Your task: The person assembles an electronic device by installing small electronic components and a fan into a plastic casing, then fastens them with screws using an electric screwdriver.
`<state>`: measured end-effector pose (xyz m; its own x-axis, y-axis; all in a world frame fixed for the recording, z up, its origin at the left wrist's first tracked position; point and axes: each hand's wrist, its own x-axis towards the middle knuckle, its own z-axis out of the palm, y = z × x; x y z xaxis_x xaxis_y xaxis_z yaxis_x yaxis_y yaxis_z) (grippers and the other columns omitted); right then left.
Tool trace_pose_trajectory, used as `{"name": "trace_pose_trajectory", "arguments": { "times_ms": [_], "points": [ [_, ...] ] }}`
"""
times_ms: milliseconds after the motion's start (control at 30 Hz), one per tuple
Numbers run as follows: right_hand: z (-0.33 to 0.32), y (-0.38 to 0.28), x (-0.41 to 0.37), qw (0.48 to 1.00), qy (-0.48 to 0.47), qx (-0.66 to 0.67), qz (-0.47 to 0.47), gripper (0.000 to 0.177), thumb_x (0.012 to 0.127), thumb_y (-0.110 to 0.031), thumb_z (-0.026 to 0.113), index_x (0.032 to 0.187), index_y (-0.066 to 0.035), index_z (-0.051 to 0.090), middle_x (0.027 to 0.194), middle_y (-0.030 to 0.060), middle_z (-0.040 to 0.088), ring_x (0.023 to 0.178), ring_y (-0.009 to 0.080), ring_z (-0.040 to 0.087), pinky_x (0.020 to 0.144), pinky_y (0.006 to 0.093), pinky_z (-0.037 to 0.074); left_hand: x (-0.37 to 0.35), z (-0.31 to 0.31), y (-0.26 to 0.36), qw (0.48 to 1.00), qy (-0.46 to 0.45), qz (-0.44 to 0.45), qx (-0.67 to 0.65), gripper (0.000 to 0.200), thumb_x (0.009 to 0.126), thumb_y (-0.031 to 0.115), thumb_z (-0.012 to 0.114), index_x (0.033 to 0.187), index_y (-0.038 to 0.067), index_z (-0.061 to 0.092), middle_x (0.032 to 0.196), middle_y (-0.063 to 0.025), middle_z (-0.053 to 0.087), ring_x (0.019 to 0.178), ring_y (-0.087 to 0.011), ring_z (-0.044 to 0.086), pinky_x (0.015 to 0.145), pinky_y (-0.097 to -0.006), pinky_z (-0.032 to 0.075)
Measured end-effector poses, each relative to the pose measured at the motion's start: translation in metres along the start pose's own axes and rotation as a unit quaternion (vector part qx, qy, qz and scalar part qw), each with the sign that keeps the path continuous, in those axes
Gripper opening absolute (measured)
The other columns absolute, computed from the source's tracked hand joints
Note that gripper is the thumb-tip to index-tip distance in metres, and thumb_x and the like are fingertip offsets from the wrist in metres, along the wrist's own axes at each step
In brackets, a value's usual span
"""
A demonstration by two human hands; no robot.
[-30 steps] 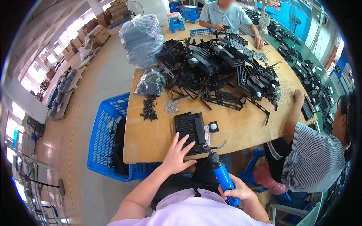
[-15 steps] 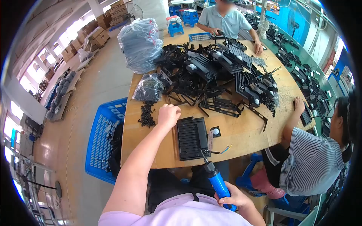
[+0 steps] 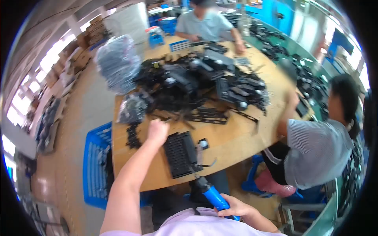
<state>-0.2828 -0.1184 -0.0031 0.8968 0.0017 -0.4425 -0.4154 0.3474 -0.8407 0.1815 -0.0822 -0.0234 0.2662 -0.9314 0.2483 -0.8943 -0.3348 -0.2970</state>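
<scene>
A black finned floodlight housing point(image 3: 178, 154) lies fins up near the table's front edge. Beside it on the right is a small black sensor with a white dome point(image 3: 203, 143). My right hand point(image 3: 232, 207) is wrapped round a blue electric screwdriver point(image 3: 215, 198), its tip at the housing's lower right corner, by a short wire; contact cannot be made out. My left hand point(image 3: 158, 131) is closed just off the housing's upper left corner, fingers curled down; whatever they pinch is hidden. Small black screws point(image 3: 133, 135) lie in a pile left of this hand.
A heap of black housings and brackets point(image 3: 185, 80) covers the table's middle. Plastic bags point(image 3: 118, 65) stand at its left edge. A blue crate point(image 3: 94, 169) sits on the floor at left. One co-worker point(image 3: 321, 145) sits at right, another point(image 3: 204, 25) at the far side.
My view has shifted, so the table appears further left and lower, with some blur. Both hands keep about the same places by the housing. The right co-worker's arm has moved.
</scene>
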Motion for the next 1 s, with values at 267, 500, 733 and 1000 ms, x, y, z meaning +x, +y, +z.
{"name": "trace_pose_trajectory", "arguments": {
  "times_ms": [267,500,733,1000],
  "points": [
    [0.005,0.008,0.005,0.993,-0.017,-0.076,-0.093,0.068,0.087,-0.042,0.079,0.133,-0.002,0.049,0.108,0.0052,0.058,0.102,0.0136,0.055,0.088,0.0308,0.047,0.001,0.029,-0.014,0.996,0.052,-0.004,-0.068,0.005,0.073,0.01,0.069,0.074,0.006,0.068,0.08,-0.0136,0.067,0.086,-0.0336,0.062,0.08,-0.0461,0.048],
    [0.006,0.008,-0.006,0.991,0.015,-0.081,-0.105,0.072,0.084,-0.038,0.082,0.134,0.0,0.048,0.11,0.0067,0.061,0.104,0.0172,0.057,0.091,0.033,0.048,-0.03,-0.035,0.002,0.904,0.134,-0.227,-0.338,0.005,0.081,0.01,0.07,0.083,0.007,0.068,0.08,-0.0135,0.07,0.08,-0.0326,0.068,0.072,-0.0432,0.053],
    [-0.001,0.014,-0.023,0.996,0.032,0.063,0.052,0.07,0.077,-0.032,0.088,0.127,-0.002,0.049,0.102,0.0074,0.063,0.088,0.0159,0.064,0.075,0.0308,0.055,-0.15,-0.052,0.07,0.695,0.044,-0.322,-0.642,0.005,0.095,0.001,0.063,0.097,0.0,0.066,0.092,-0.0053,0.074,0.084,-0.0089,0.066,0.078,-0.0232,0.053],
    [-0.011,0.038,-0.024,0.997,0.052,0.057,0.019,0.076,0.078,-0.03,0.086,0.133,-0.001,0.043,0.091,0.009,0.06,0.076,0.0158,0.062,0.069,0.0317,0.052,-0.146,-0.05,0.124,0.652,0.035,-0.321,-0.686,0.005,0.096,-0.001,0.061,0.099,0.003,0.065,0.096,-0.0038,0.071,0.085,-0.0078,0.063,0.076,-0.0225,0.05]
  ]
}}
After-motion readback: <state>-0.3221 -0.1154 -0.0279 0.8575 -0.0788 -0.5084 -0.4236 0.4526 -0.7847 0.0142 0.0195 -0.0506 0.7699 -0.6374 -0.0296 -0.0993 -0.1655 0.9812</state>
